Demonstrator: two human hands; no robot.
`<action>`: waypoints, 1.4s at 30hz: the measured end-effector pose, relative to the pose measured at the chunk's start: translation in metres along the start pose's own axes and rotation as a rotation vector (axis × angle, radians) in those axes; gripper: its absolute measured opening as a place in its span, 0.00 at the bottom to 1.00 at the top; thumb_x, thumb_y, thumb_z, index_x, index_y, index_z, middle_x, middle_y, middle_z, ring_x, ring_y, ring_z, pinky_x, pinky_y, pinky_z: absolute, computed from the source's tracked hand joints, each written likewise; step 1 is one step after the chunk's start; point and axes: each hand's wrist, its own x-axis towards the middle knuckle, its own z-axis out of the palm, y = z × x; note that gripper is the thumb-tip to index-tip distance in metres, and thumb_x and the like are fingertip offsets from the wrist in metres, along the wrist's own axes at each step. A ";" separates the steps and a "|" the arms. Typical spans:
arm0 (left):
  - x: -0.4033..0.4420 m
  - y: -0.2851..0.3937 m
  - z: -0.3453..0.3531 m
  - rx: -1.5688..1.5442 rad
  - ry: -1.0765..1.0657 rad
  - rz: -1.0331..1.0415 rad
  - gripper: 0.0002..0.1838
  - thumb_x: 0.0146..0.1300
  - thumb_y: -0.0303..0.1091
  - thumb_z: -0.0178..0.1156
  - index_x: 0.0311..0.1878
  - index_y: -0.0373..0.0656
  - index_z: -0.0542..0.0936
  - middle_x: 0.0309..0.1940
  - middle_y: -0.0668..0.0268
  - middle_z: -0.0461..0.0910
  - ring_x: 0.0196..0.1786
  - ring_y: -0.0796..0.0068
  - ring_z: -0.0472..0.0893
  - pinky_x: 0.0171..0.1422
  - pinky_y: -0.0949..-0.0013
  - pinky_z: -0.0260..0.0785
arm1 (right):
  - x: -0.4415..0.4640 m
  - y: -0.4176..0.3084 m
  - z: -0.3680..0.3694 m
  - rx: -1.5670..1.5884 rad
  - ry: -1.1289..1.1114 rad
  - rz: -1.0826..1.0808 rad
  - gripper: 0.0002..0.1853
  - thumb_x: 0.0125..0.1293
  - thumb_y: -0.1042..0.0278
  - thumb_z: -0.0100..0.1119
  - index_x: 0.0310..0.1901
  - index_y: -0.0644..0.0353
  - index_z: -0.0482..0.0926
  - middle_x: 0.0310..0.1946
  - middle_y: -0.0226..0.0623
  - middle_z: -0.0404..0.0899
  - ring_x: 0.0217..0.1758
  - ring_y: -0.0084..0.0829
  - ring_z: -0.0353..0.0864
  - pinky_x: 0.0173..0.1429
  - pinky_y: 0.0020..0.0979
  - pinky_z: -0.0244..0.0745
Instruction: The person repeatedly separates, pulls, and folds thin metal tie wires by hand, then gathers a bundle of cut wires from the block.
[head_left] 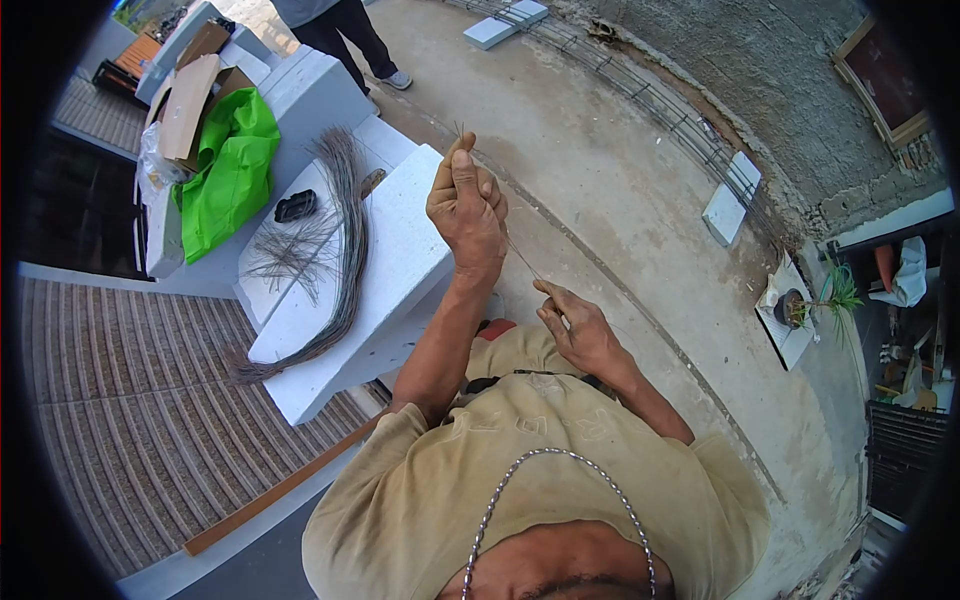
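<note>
My left hand [468, 205] is raised and closed around thin wires [522, 260], whose short ends stick out above the fingers. Lower and to the right, my right hand [582, 328] pinches the other end of the wire between thumb and fingers. The wire runs slanting between the two hands. Beside my left hand, a long bent bundle of wire [352, 250] lies on white blocks [405, 215]. Shorter loose wires [290, 255] and a small black plastic object [295, 206] are next to the bundle.
A green bag [235, 165] and cardboard [190, 110] sit on the blocks at left. Another person's legs [345, 40] are at the top. A long rebar frame [640, 85] rests on white blocks along the wall. A potted plant [795, 308] stands at right.
</note>
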 end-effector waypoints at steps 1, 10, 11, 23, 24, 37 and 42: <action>0.009 0.003 -0.004 -0.008 0.023 0.024 0.14 0.71 0.37 0.51 0.52 0.38 0.76 0.15 0.76 0.63 0.15 0.91 0.58 0.14 0.83 0.47 | -0.004 0.008 0.003 -0.071 0.005 -0.002 0.16 0.65 0.71 0.56 0.54 0.64 0.73 0.37 0.49 0.79 0.38 0.39 0.82 0.44 0.34 0.75; 0.054 0.038 -0.040 -0.217 0.163 0.201 0.12 0.72 0.36 0.50 0.47 0.36 0.74 0.13 0.76 0.60 0.12 0.91 0.55 0.10 0.83 0.44 | -0.021 0.035 -0.001 -0.448 0.164 -0.164 0.09 0.64 0.69 0.58 0.44 0.60 0.78 0.35 0.41 0.81 0.33 0.43 0.80 0.34 0.38 0.73; 0.058 0.039 -0.045 -0.224 0.152 0.235 0.12 0.72 0.36 0.49 0.46 0.36 0.74 0.13 0.76 0.60 0.12 0.91 0.55 0.10 0.83 0.45 | -0.024 0.040 0.003 -0.391 0.212 -0.175 0.08 0.65 0.68 0.57 0.44 0.60 0.78 0.33 0.42 0.81 0.30 0.44 0.79 0.32 0.37 0.72; 0.066 0.037 -0.046 -0.159 0.201 0.361 0.11 0.72 0.34 0.49 0.45 0.35 0.76 0.12 0.77 0.58 0.12 0.92 0.54 0.10 0.83 0.44 | -0.040 0.026 0.006 0.171 0.103 0.020 0.18 0.72 0.59 0.44 0.44 0.67 0.77 0.19 0.42 0.73 0.19 0.32 0.71 0.27 0.32 0.65; 0.067 0.038 -0.044 -0.138 0.214 0.380 0.11 0.71 0.34 0.49 0.45 0.35 0.76 0.12 0.77 0.59 0.12 0.92 0.54 0.10 0.83 0.44 | -0.039 0.028 0.008 0.151 0.122 -0.004 0.17 0.73 0.60 0.44 0.46 0.67 0.76 0.19 0.42 0.73 0.19 0.32 0.71 0.27 0.32 0.65; 0.073 0.024 -0.038 -0.053 0.206 0.260 0.14 0.72 0.36 0.48 0.52 0.35 0.74 0.17 0.72 0.69 0.15 0.88 0.64 0.15 0.81 0.57 | -0.039 0.048 0.027 0.139 0.019 0.068 0.13 0.73 0.65 0.43 0.45 0.65 0.76 0.22 0.39 0.72 0.20 0.26 0.65 0.29 0.27 0.64; 0.018 -0.003 -0.021 0.056 -0.005 0.020 0.18 0.73 0.38 0.46 0.57 0.35 0.71 0.23 0.70 0.75 0.17 0.86 0.71 0.19 0.81 0.66 | -0.023 0.030 0.011 0.144 0.039 0.166 0.14 0.73 0.65 0.43 0.46 0.65 0.76 0.25 0.42 0.76 0.23 0.26 0.72 0.32 0.27 0.68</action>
